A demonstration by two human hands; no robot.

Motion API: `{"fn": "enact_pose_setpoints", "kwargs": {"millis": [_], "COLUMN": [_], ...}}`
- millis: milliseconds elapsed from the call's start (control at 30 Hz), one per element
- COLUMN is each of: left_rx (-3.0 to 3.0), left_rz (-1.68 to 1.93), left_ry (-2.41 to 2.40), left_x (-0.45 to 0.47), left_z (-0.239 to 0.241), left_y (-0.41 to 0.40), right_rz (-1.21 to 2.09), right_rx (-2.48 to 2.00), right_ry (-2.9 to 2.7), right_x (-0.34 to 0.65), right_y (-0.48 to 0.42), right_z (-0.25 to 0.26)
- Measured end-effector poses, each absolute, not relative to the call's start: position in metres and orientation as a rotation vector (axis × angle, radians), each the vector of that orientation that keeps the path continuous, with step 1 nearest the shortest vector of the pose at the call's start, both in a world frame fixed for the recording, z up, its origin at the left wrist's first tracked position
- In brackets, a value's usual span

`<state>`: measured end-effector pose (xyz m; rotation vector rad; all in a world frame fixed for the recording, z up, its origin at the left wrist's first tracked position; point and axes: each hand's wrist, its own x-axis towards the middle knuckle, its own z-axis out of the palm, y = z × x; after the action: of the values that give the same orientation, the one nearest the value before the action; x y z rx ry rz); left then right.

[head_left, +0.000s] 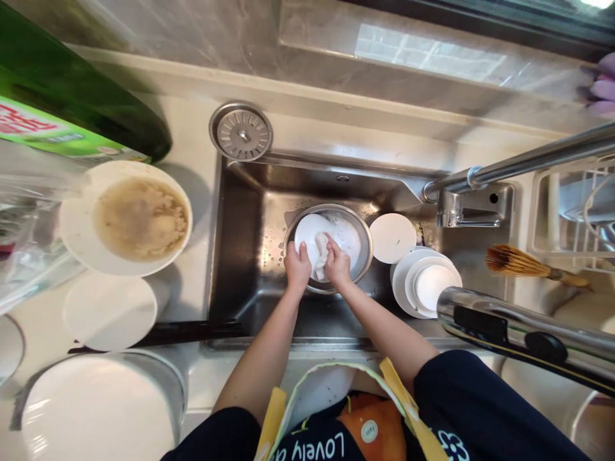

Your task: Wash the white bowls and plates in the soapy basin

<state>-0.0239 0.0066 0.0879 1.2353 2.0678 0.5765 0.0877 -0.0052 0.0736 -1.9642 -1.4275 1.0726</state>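
On the left of the frame, a bowl [72, 224] stands upright on the bench [199, 118], probably because its cloudy liquid [137, 214] could spill otherwise. Near the upper left corner of the sink [243, 224], I see a round strainer [244, 134], set aside maybe to be out of the way. In the centre, inside the sink, a metal basin [369, 246] contains white foam [352, 237] and a white dish [306, 232]. The left hand [298, 267] has its fingers closed on the dish's edge, with thumb above, which seems to keep it steady. The right hand [338, 264] grips a white cloth [321, 259] in bent fingers, against the dish. Further right, a stack of dishes [398, 282] has smaller ones upon larger, perhaps for stability. Beyond it, a brush [514, 261] lies with bristles toward the sink.
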Motion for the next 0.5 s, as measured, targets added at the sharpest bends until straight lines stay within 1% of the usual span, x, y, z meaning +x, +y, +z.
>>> {"fn": "enact_pose_setpoints", "kwargs": {"millis": [200, 300, 367, 467, 500], "left_rx": [1.366, 1.409, 1.422, 1.43, 1.431], "left_rz": [0.52, 0.491, 0.482, 0.469, 0.465], "left_ry": [2.089, 2.085, 2.087, 2.095, 2.098], "left_x": [-0.024, -0.025, -0.025, -0.025, -0.025], "left_z": [0.104, 0.109, 0.111, 0.111, 0.111], "left_y": [0.01, 0.012, 0.012, 0.013, 0.012], "right_rz": [1.116, 0.952, 0.883, 0.994, 1.028], "right_rx": [-2.372, -2.482, -2.367, -2.009, -1.977], "right_ry": [-1.287, -1.199, -1.402, -1.98, -2.086], "right_x": [0.134, 0.138, 0.136, 0.136, 0.137], "right_y": [-0.013, -0.017, -0.019, -0.017, -0.015], "right_z": [0.033, 0.022, 0.02, 0.018, 0.016]}}
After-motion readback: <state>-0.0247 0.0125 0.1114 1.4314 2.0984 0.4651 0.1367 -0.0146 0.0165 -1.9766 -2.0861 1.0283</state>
